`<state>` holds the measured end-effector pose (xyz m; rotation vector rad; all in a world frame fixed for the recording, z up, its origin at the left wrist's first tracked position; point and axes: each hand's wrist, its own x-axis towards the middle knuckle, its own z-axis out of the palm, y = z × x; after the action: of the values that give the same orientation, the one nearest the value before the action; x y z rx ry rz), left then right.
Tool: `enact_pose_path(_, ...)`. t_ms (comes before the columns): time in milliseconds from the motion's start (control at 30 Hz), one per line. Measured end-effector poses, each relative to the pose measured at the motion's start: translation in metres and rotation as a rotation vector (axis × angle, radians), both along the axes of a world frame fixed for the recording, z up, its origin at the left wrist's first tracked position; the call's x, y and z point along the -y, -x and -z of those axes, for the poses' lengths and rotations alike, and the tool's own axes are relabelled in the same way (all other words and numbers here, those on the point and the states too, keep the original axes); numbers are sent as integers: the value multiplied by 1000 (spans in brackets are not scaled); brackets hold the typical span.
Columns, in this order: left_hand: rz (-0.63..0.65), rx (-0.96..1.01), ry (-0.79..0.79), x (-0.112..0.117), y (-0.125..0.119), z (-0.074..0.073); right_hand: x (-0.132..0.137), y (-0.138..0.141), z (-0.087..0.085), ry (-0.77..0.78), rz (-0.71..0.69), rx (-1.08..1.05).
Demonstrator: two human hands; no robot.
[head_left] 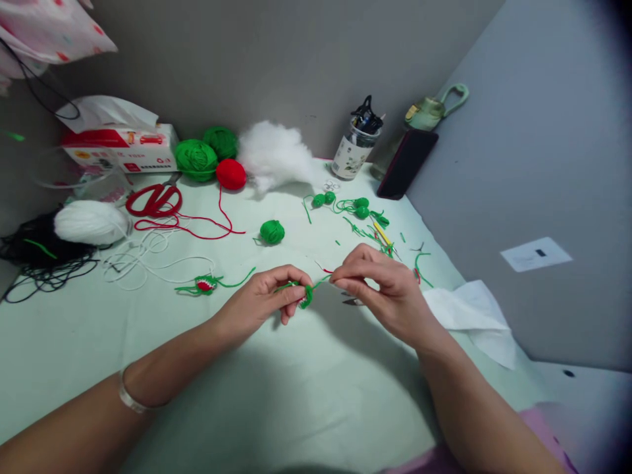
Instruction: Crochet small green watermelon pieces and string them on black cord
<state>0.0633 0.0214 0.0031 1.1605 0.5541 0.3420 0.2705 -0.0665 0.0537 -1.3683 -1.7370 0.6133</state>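
Note:
My left hand [279, 293] is closed, thumb and fingers pinching a small crocheted piece [307, 297] in green, red and white. A green yarn strand runs from this piece to my right hand [378, 283], whose fingertips are pinched together on it. By those fingertips a thin item with a red part and a pale tip [323, 268] shows; I cannot make out whether it is held. A similar crocheted piece [205, 284] with green tails lies left of my left hand. Dark pointed blades [351, 301] show partly under my right hand.
A small green yarn ball [272, 232] lies ahead. Behind are red-handled scissors [155, 201], a red yarn ball [231, 174], white stuffing [276, 158] and a tissue box [123, 148]. Toward the right lie a yellow-handled tool [382, 235], a phone [407, 164] and a tissue [469, 313].

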Motion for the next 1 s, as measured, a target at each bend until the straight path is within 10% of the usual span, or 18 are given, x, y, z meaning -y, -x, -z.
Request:
enact_pose_path(400, 1, 0, -26, 0, 0, 0, 3, 1, -2, -66, -58, 324)
enact_pose_path(1000, -24, 27, 49, 2, -1, -1, -2, 16, 17, 22, 68, 100)
